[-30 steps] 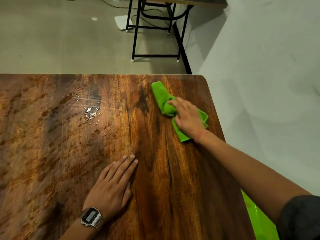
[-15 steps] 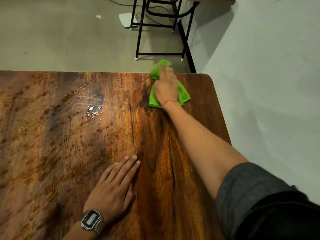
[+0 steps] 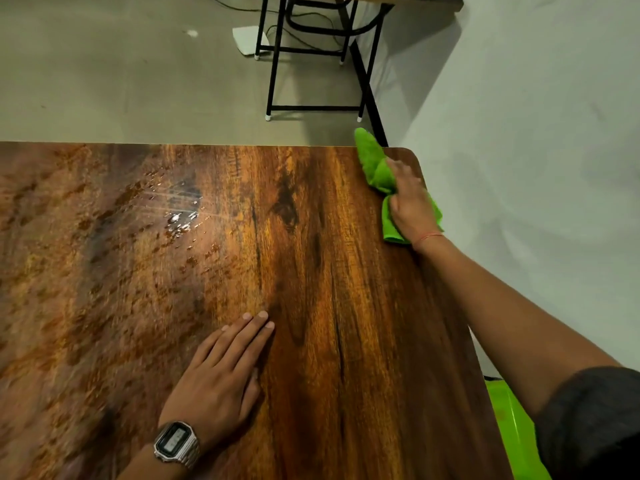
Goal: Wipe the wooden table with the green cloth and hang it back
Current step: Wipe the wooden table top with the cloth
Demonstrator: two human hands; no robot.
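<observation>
The wooden table (image 3: 311, 271) fills most of the view, with a wet, shiny patch (image 3: 180, 209) at its far left-middle. My right hand (image 3: 410, 199) presses the green cloth (image 3: 372, 164) onto the table's far right corner; one end of the cloth sticks out past the far edge, the other shows under my palm by the right edge. My left hand (image 3: 221, 372) lies flat on the table near me, fingers together, holding nothing, with a metal wristwatch (image 3: 175, 443) on the wrist.
A black metal frame of another table (image 3: 311, 64) stands on the grey floor beyond the far edge, with cables and a white flat object (image 3: 247, 39) beside it. A pale wall (image 3: 536, 133) runs along the right. A bright green plastic thing (image 3: 516, 431) sits low at the right.
My right hand has swept the cloth from the middle of the far edge rightward to the far right corner. The left hand has stayed in place.
</observation>
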